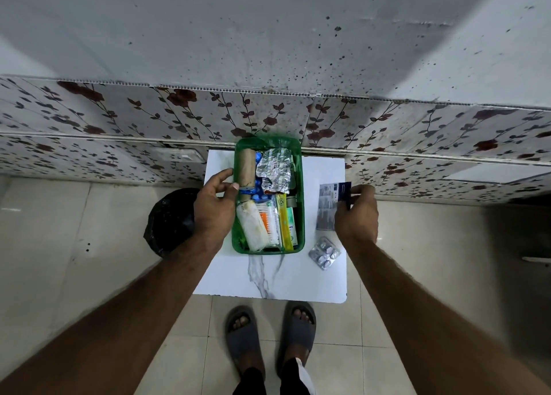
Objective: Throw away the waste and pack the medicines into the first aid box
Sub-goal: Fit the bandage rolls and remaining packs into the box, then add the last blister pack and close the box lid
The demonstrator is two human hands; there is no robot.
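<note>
A green first aid box (299,204) stands on a small white marble-look table (268,278). It holds a brown bandage roll (247,168), a crumpled foil strip (274,169), a white gauze roll (253,227), cotton buds and a yellow-green carton. My left hand (214,207) rests at the box's left rim, fingers spread, thumb touching the rim. My right hand (356,212) pinches a grey-and-blue medicine carton (328,207) lying right of the box. A silver blister pack of tablets (324,253) lies on the table below that carton.
A black-lined waste bin (170,218) sits on the floor just left of the table. A floral-tiled wall (149,117) runs behind the table. My feet in dark slides (269,338) stand on beige floor tiles in front of it.
</note>
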